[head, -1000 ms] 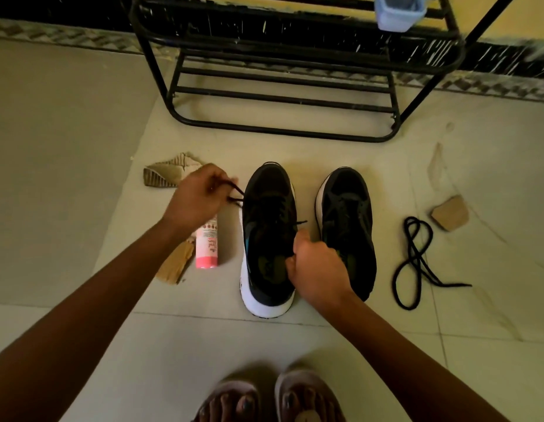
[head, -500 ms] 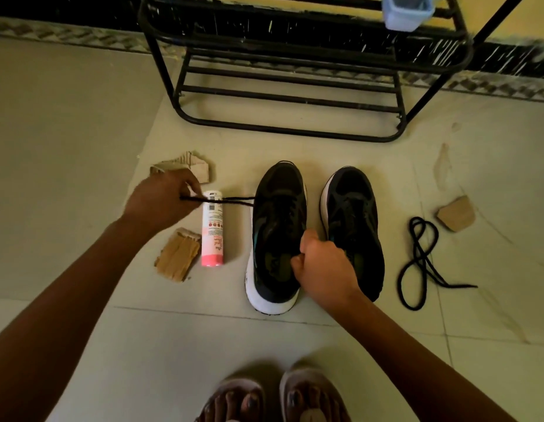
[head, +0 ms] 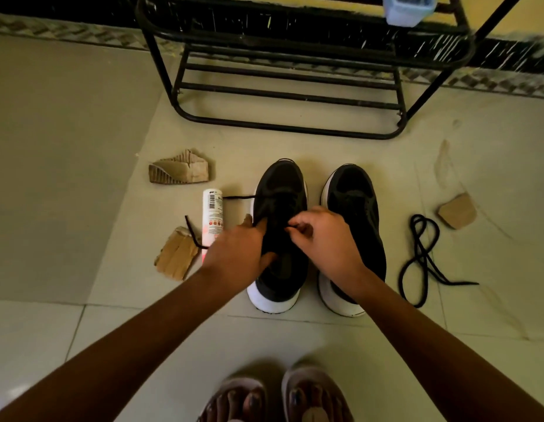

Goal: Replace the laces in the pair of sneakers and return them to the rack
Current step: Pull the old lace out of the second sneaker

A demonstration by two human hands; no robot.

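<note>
A pale tiled floor (head: pixel 82 147) runs to a dark patterned skirting, where a black metal shoe rack (head: pixel 295 95) stands with bare lower bars. Open floor lies to the left; cardboard scraps (head: pixel 179 171), a white and pink tube (head: pixel 213 217) and a loose black lace (head: pixel 423 257) ring the work area. Two black, white-soled sneakers sit side by side just before the rack. Over the left sneaker (head: pixel 280 190), the right hand (head: pixel 328 242) pinches a lace end (head: pixel 290 228); the left hand (head: pixel 237 257) rests on the shoe's side, fingers loosely curled, grip unclear. The right sneaker (head: pixel 353 196) sits untouched.

Two sneakers (head: pixel 280 208) (head: pixel 353 202), two laces (head: pixel 237 197) (head: pixel 423 257), three cardboard scraps (head: pixel 179 170) (head: pixel 176 254) (head: pixel 456 211), one tube (head: pixel 213 214), one rack (head: pixel 295 71).
</note>
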